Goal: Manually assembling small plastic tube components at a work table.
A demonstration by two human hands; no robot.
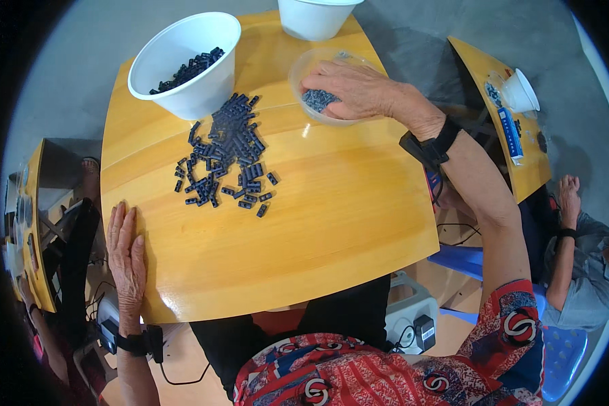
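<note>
My right hand reaches into a clear plastic bowl on the far right of the table. Its fingers curl down over small grey metal pieces; the fingertips are hidden, so what they grip does not show. At the table's left edge my left hand lies flat with fingers stretched out, holding nothing. Between the hands, a loose pile of short black plastic parts with holes spreads over the wood. Behind it, a large white tub holds more black parts.
A second white tub stands at the table's far edge. Beyond the wooden table, a side table on the right carries a white bowl and a blue box. Co-workers sit on both sides.
</note>
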